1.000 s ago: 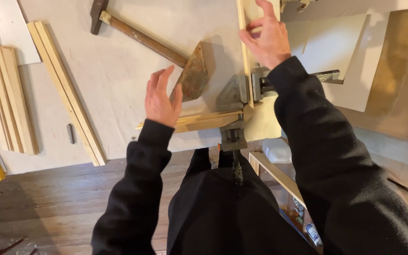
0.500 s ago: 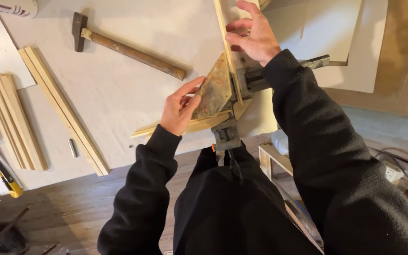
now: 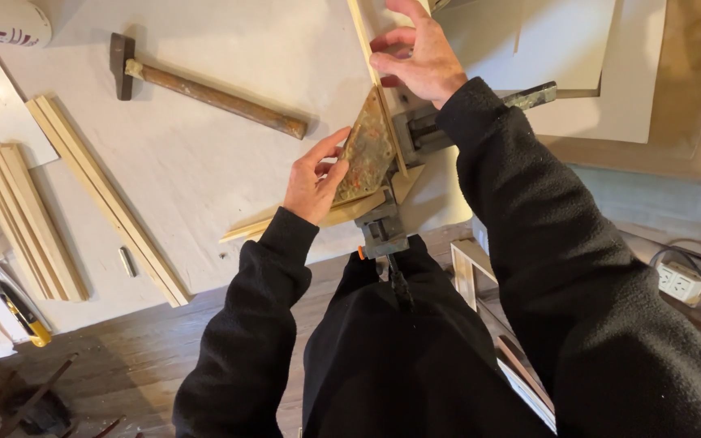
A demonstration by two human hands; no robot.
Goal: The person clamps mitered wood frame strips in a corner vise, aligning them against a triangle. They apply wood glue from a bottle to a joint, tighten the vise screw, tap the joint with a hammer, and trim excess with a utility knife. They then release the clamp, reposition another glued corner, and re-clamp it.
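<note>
We see the left hand (image 3: 316,182) resting against the rusty triangular plate (image 3: 367,152) of a corner clamp (image 3: 383,219), the thumb and forefinger stretched out and touching the plate's lower left edge, the other fingers loosely curled beneath; it pinches nothing that we can make out. The right hand (image 3: 417,55) lies further up the bench, fingers spread and pressed flat on the upright moulding strip (image 3: 364,49) that runs along the plate's right edge into the clamp. A second, lower moulding strip (image 3: 253,226) comes in from the left along the plate's bottom edge, and the two strips meet at the clamp's corner, near the front edge of the pale workbench (image 3: 204,170). The clamp's grey screw body sits just below that corner, over the bench edge, and its side screw handle (image 3: 533,96) sticks out to the right behind the right sleeve; whether the jaws are tight on the wood we cannot quite tell, as the sleeve and plate cover them. A hammer (image 3: 204,91) with a worn wooden handle lies well apart on the bench to the upper left, and a bundle of loose moulding lengths (image 3: 18,207) lies at the far left, with one longer length (image 3: 107,199) beside it.
</note>
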